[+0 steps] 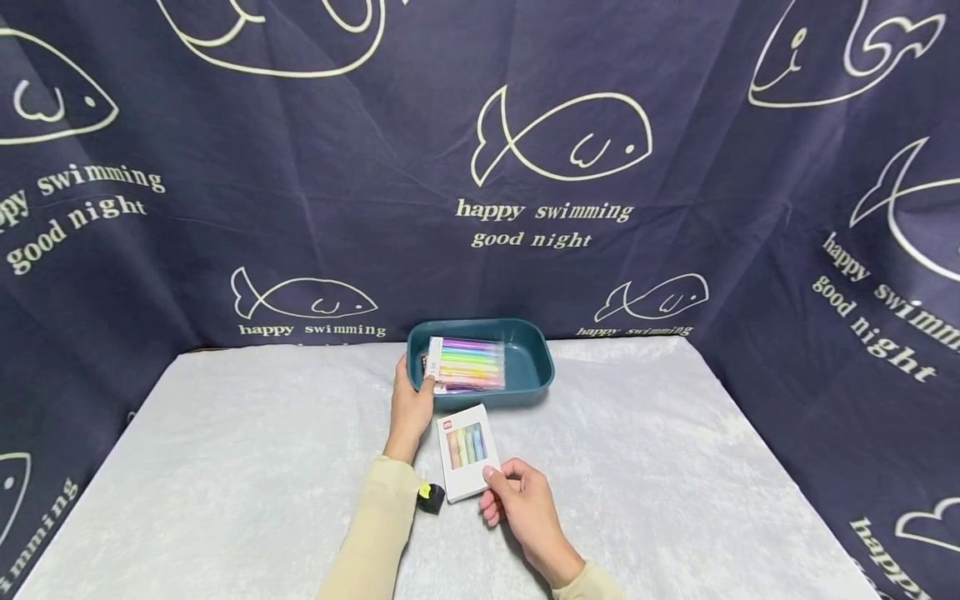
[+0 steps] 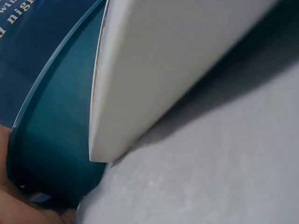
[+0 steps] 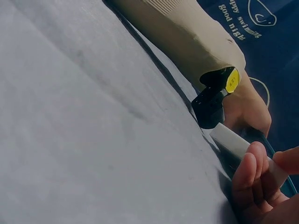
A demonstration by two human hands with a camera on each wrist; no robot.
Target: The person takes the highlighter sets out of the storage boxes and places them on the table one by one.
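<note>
A dark teal plastic bin [image 1: 528, 358] stands at the back of the table. My left hand [image 1: 411, 410] grips its near left corner; in the left wrist view part of that hand [image 2: 18, 200] shows at the bin's wall [image 2: 56, 116]. Inside the bin lies a clear pack of rainbow-coloured pens [image 1: 471, 363], on top of other items mostly hidden. Just in front of the bin, my right hand [image 1: 525, 504] pinches a white box [image 1: 468, 479] by its lower right corner. Pastel-coloured sticks show through the box's window. The right wrist view shows the box [image 3: 231, 140] edge-on, between thumb and fingers.
A pale grey cloth [image 1: 247, 467] covers the table. Behind and at both sides hangs a navy curtain [image 1: 420, 167] printed with fish and lettering. A black wrist device [image 1: 431, 497] with a yellow label is on the left wrist, close beside the white box.
</note>
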